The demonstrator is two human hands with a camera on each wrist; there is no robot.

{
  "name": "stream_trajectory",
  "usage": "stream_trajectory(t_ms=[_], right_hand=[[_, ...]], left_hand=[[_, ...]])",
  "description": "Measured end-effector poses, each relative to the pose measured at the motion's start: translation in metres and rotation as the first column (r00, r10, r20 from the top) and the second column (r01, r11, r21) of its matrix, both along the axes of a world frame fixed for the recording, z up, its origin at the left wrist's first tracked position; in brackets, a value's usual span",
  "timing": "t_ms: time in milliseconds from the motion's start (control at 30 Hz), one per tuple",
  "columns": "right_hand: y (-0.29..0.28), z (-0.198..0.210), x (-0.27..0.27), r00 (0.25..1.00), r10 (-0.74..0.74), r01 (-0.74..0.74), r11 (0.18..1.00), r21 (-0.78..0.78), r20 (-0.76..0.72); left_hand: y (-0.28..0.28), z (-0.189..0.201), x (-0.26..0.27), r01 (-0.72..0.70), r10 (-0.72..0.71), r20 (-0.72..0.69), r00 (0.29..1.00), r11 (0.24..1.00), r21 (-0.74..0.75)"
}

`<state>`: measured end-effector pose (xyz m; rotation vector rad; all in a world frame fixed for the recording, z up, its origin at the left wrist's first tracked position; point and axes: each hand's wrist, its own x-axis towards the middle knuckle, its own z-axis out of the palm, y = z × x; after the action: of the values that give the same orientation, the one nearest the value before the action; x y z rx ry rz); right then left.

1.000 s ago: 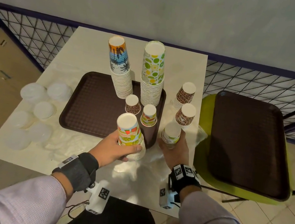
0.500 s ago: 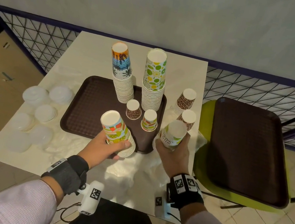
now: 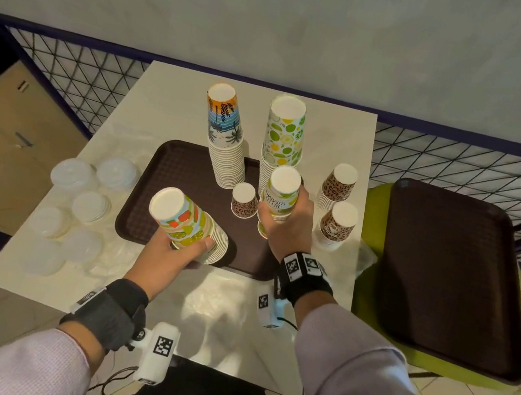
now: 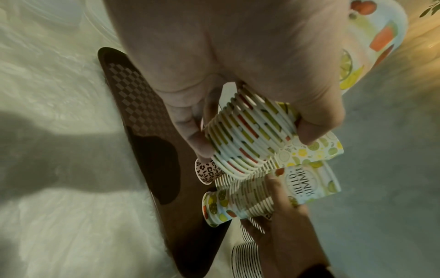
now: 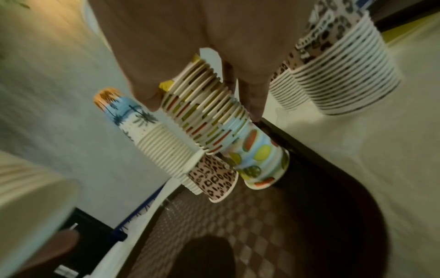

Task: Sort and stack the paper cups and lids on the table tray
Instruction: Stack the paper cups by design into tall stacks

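My left hand (image 3: 187,247) grips a tilted stack of fruit-print cups (image 3: 190,223) over the front edge of the brown tray (image 3: 165,177); the left wrist view shows its fingers curled round the rims (image 4: 250,135). My right hand (image 3: 282,222) holds a "Hello Summer" cup stack (image 3: 282,194) directly over a single upturned fruit cup (image 5: 259,159) on the tray; whether they touch I cannot tell. A palm-print stack (image 3: 225,142), a lime-print stack (image 3: 284,132) and one leopard cup (image 3: 245,198) stand on the tray.
Two leopard-print stacks (image 3: 338,185) (image 3: 337,226) stand on the table right of the tray. Several clear lids (image 3: 90,205) lie spread on the left of the table. A second brown tray (image 3: 447,272) rests on a green chair to the right.
My right hand has lifted its stack off the table and carried it left over the small fruit cup on the tray. My left hand has moved its stack left, over the tray's front edge.
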<state>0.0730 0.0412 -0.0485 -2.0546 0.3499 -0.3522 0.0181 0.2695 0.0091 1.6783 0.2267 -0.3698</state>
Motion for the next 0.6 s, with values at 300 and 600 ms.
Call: stream_trajectory(t_ms=[300,600], right_hand=[[-0.005,-0.047,-0.001,0.937,0.119,-0.105,0.993,0.060,-0.327],[-0.028,-0.022,-0.067,0.953,0.066,-0.048,0.997,0.068,-0.295]], left_hand=[[-0.010,0.012,0.012,0.004,-0.003,0.014,1.000,0.999,-0.035],[-0.059,0.044,0.045,0.095,-0.089,0.171,0.981,0.995,-0.030]])
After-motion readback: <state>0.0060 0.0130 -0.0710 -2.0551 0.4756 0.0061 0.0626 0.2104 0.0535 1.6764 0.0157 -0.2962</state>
